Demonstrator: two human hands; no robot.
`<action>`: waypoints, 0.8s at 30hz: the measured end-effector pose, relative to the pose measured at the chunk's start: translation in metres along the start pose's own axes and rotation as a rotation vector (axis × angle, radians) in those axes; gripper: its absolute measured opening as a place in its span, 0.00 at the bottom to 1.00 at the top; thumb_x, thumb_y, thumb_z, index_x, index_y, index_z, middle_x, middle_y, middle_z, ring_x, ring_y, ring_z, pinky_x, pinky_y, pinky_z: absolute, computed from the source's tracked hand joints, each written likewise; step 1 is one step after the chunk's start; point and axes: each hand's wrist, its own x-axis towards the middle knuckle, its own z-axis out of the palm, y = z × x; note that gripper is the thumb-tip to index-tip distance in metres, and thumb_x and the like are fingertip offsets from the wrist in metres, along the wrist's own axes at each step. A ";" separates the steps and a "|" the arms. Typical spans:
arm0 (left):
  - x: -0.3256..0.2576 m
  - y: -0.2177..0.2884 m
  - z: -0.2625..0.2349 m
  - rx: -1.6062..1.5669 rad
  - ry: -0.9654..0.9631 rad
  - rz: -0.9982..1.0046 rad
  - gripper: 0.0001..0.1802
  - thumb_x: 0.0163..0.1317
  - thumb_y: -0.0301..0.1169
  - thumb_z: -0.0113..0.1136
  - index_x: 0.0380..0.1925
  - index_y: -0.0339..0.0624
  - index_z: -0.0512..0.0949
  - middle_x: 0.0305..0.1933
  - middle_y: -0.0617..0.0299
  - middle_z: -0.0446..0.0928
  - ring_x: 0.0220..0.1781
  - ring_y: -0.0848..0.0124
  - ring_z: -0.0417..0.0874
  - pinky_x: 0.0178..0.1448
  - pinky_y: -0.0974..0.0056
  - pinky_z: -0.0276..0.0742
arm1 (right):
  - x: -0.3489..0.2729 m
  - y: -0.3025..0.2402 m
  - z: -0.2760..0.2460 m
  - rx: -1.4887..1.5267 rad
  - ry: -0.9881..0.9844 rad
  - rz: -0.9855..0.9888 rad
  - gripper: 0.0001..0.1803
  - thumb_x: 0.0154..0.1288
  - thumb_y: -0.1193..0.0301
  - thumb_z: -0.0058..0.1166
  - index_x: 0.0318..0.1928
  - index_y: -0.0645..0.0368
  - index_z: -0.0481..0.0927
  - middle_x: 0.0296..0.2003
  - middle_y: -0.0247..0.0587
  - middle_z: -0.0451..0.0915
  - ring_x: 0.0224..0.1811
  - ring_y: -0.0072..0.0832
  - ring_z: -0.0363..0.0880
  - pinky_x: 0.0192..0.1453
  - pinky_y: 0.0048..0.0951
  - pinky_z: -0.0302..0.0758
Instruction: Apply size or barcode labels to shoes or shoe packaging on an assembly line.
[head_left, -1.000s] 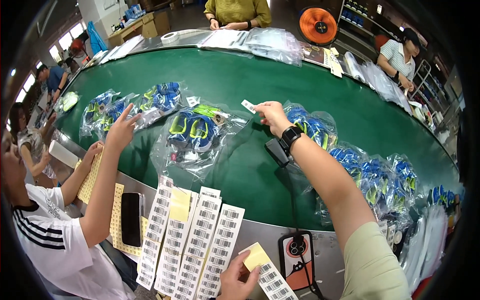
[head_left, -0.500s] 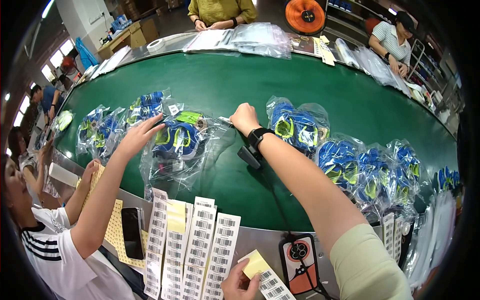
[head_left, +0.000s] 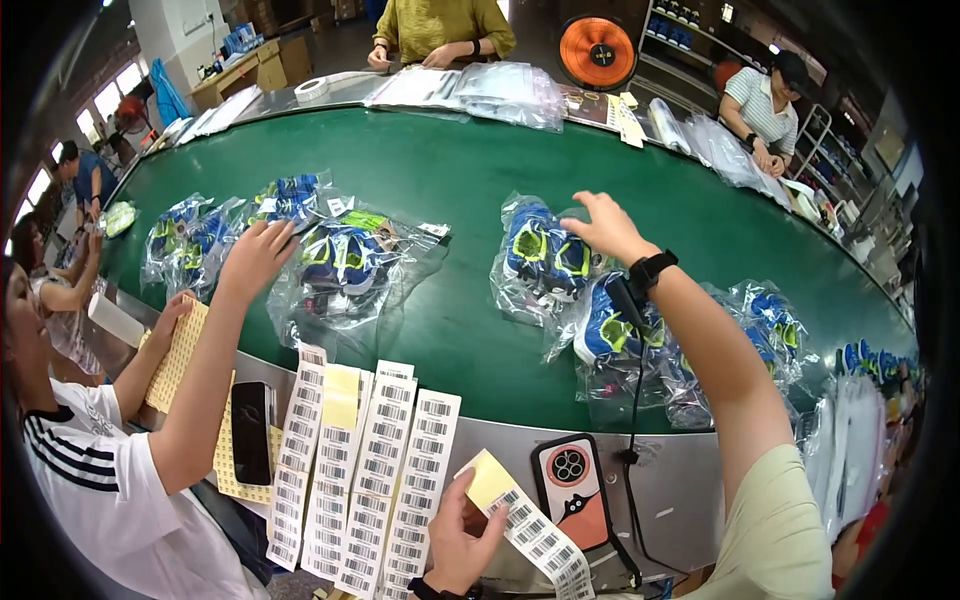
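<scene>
My left hand [head_left: 462, 535], low in the view, pinches a strip of barcode stickers [head_left: 545, 540] whose yellowish backing is bare at its upper end. My right arm stretches over the green table [head_left: 440, 160]. With fingers apart, my right hand [head_left: 612, 232] hovers at the right side of a bagged pair of blue and lime shoes [head_left: 545, 250]; whether it touches the plastic I cannot tell. Another bagged pair [head_left: 605, 325] lies just nearer, partly behind my wrist. On the left, a co-worker's hand [head_left: 258, 258] reaches toward a bagged pair [head_left: 345, 260] with a white label on its bag.
Several barcode sheets [head_left: 375, 480] lie along the metal edge, left of my left hand. A phone in a patterned case [head_left: 572, 490] and a black cord [head_left: 632, 510] are to its right. A dark phone [head_left: 251, 435] rests beside the co-worker. Plastic bags [head_left: 510, 95] pile at the far edge.
My right hand has moved right, from beside the left bagged pair to the right one, and its fingers have opened. The right-hand shoe bags have shifted left. The co-worker's hand has drawn back slightly.
</scene>
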 end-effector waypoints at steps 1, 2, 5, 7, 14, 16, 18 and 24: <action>0.001 -0.003 0.000 0.056 -0.058 0.042 0.32 0.58 0.21 0.64 0.62 0.32 0.63 0.42 0.49 0.82 0.39 0.71 0.85 0.41 0.69 0.81 | -0.009 0.015 0.008 0.055 -0.061 -0.035 0.28 0.59 0.50 0.56 0.50 0.60 0.78 0.44 0.56 0.78 0.47 0.49 0.79 0.51 0.44 0.77; 0.001 -0.006 0.000 0.061 -0.033 0.072 0.33 0.58 0.20 0.63 0.63 0.31 0.61 0.43 0.48 0.82 0.39 0.70 0.85 0.41 0.69 0.82 | -0.023 -0.004 0.014 0.016 -0.107 -0.076 0.29 0.60 0.50 0.56 0.52 0.59 0.77 0.45 0.57 0.78 0.48 0.50 0.78 0.52 0.44 0.76; 0.001 -0.005 0.001 -0.019 0.016 -0.019 0.32 0.59 0.19 0.62 0.63 0.30 0.61 0.46 0.47 0.81 0.41 0.70 0.85 0.40 0.69 0.81 | -0.041 -0.061 0.033 -0.131 -0.207 -0.068 0.33 0.61 0.48 0.55 0.57 0.60 0.74 0.48 0.60 0.78 0.53 0.51 0.77 0.54 0.45 0.75; 0.002 -0.005 0.002 -0.104 0.034 -0.033 0.30 0.62 0.18 0.57 0.64 0.30 0.60 0.50 0.46 0.78 0.46 0.71 0.83 0.46 0.70 0.79 | -0.033 -0.073 0.038 0.139 -0.212 -0.203 0.34 0.61 0.50 0.55 0.57 0.64 0.73 0.49 0.61 0.78 0.54 0.51 0.76 0.54 0.45 0.75; -0.004 0.028 -0.006 -0.128 0.141 -0.036 0.24 0.63 0.20 0.58 0.58 0.36 0.66 0.40 0.50 0.82 0.39 0.75 0.82 0.42 0.74 0.76 | -0.116 -0.152 -0.032 0.649 -0.189 -0.450 0.16 0.62 0.64 0.58 0.41 0.65 0.81 0.38 0.50 0.81 0.37 0.41 0.81 0.41 0.36 0.76; -0.006 0.037 -0.008 -0.122 0.124 -0.007 0.16 0.63 0.19 0.58 0.51 0.32 0.73 0.39 0.54 0.83 0.37 0.78 0.82 0.39 0.75 0.75 | -0.165 -0.162 -0.056 0.776 -0.395 -0.484 0.11 0.62 0.68 0.60 0.39 0.64 0.82 0.36 0.43 0.81 0.35 0.33 0.80 0.38 0.31 0.76; -0.005 0.044 -0.006 -0.121 0.122 0.014 0.13 0.63 0.18 0.58 0.48 0.30 0.75 0.38 0.56 0.83 0.37 0.79 0.82 0.39 0.76 0.75 | -0.209 -0.163 -0.065 0.846 -0.441 -0.587 0.08 0.61 0.71 0.60 0.37 0.64 0.82 0.34 0.42 0.80 0.33 0.33 0.80 0.36 0.30 0.75; -0.011 0.056 -0.003 -0.074 0.051 0.019 0.10 0.62 0.18 0.58 0.44 0.29 0.79 0.37 0.58 0.82 0.37 0.79 0.81 0.39 0.76 0.76 | -0.266 -0.156 -0.060 0.842 -0.353 -0.581 0.05 0.59 0.76 0.59 0.35 0.64 0.81 0.32 0.43 0.78 0.33 0.39 0.78 0.37 0.34 0.75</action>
